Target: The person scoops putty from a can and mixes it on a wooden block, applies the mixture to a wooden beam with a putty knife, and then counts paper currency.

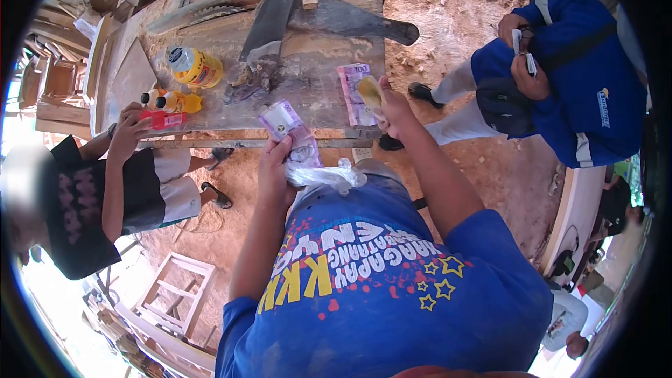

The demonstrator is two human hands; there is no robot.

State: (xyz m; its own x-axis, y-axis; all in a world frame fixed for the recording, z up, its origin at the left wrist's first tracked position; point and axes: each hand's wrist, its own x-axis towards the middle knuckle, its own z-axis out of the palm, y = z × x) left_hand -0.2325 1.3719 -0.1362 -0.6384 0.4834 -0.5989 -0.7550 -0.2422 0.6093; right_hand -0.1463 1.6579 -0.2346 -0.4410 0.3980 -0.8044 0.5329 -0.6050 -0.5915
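Note:
Near the table's front edge, my left hand (275, 164) grips a purple banknote (285, 122), with more of the purple money hanging below it. A crumpled clear plastic bag (329, 176) is bunched against the same hand, by my shirt. My right hand (397, 110) is closed on a yellowish folded banknote (369, 92). Beneath and beside that note, purple 100 banknotes (348, 84) lie on the wooden table (315, 94). The fingertips of my right hand are partly hidden by the note.
On the table are a large yellow-labelled bottle (194, 68), small drink bottles (183, 102) and a dark blade (274, 10). At left a person's hands (128, 126) touch a red bottle (164, 119). A person in a blue jacket (581, 77) stands at right, holding something white. A wooden frame (178, 290) stands behind left.

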